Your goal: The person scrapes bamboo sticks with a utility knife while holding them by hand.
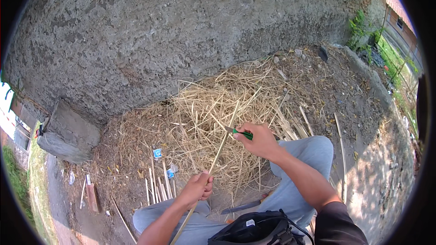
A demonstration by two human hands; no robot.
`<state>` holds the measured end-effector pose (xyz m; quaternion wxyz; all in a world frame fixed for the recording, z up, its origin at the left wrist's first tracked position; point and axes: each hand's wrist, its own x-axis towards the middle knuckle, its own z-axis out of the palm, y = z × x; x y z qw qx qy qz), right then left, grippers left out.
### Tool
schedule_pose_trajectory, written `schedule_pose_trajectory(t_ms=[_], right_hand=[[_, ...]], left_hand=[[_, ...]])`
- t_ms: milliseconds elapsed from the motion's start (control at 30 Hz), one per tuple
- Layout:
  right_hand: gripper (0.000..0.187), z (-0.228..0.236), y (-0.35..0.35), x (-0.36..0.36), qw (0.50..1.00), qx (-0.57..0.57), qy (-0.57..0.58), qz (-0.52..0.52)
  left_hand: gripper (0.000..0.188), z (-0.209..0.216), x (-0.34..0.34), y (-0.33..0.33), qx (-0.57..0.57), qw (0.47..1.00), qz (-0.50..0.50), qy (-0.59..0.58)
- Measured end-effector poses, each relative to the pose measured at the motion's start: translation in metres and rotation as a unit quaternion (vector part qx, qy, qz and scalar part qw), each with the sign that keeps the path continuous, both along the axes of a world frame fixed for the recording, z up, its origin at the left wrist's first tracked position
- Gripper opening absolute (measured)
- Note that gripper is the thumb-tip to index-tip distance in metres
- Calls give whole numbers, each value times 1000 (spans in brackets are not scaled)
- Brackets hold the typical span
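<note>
My left hand (pixel 194 188) is closed around a long, thin bamboo strip (pixel 220 152), which slants from my lap up and away to the right. My right hand (pixel 257 139) grips the green handle of a small knife (pixel 244 133). The knife's blade lies against the strip near its far end, where a sliver stands off to the left. Beneath both hands spreads a heap of pale shavings (pixel 209 109). A machete-like long blade (pixel 240 207) rests on the ground between my legs, partly hidden.
A rough grey wall (pixel 181 31) rises behind the shavings. Several cut strips (pixel 156 188) lie by my left knee, more by the right (pixel 290 124). A black bag (pixel 254 229) sits at my lap. A concrete block (pixel 70 131) stands at the left, a reddish wood piece (pixel 91 197) nearer.
</note>
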<state>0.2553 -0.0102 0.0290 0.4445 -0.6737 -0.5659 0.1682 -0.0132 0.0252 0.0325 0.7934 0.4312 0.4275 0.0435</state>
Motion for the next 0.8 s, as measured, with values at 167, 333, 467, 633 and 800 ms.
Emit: schedule_pose_trajectory(t_ms=[167,333,467,633,800], right_hand=[[24,-3,3,-7,1000,-7,-11,20],[24,-8,5,-10,999,-37,-20,31],[24,-5,4,-13,999,-13,-12,37],[24,2,1,-15,998,-57,-5,39],[23,-8,-3,-21,995,-8,-15,96]], left_hand=[[29,-2,-2,-1,1,1000,22,3],[31,0,1,-4,29,999,33,16],[31,-3,-1,-5,32,999,41,12],[31,-2,1,-7,63,997,49,9],[29,-4,2,-6,84,995,50,17]])
